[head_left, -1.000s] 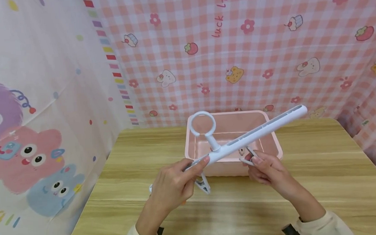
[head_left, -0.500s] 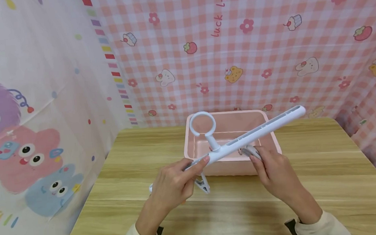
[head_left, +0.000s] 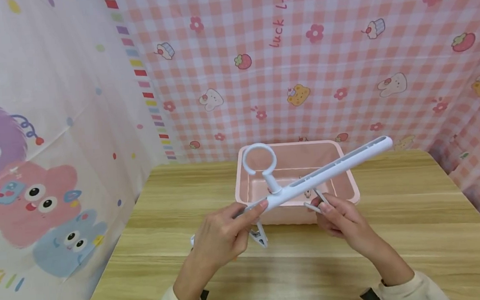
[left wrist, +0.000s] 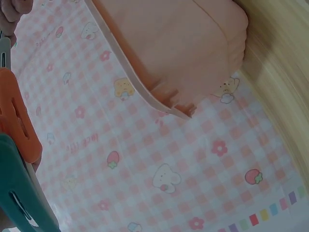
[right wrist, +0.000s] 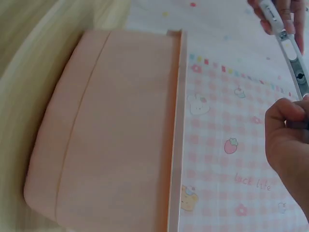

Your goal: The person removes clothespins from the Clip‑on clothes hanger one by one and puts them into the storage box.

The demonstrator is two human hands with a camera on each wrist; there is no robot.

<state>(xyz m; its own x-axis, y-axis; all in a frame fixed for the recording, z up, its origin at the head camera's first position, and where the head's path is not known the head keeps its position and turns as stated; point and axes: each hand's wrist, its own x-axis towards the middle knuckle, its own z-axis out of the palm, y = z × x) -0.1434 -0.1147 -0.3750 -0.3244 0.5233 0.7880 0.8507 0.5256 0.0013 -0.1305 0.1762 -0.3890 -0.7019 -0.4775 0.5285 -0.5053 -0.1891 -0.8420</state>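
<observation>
1. Head view: a pale bar with a ring hook slants up toward 2 o'clock, held above the near rim of a pink tub on the wooden table. The left hand, near 6 o'clock, grips the bar's lower end, index finger laid along it; a left clip hangs at that hand's 3 o'clock. The right hand, at 4 o'clock, pinches a right clip whose two arms stand apart below the bar. To handle this clip well, I would brace the bar with the left hand, hold the clip square to it and squeeze evenly. The checked cloth reads "luck life" toward 1 o'clock; at 8 o'clock the white cloth shows letters ending in "all".

2. Left wrist view: an orange clip sits at 9 o'clock and a green clip at 8, overlapping; keeping them off the working fingers seems wise. The left hand's grip cannot be told here. "luck life" appears upside down.

3. Right wrist view: the right hand, at 3 o'clock, has curled fingers, its clip hardly visible. "luck life" reads at 4 o'clock. I see no brand.
</observation>
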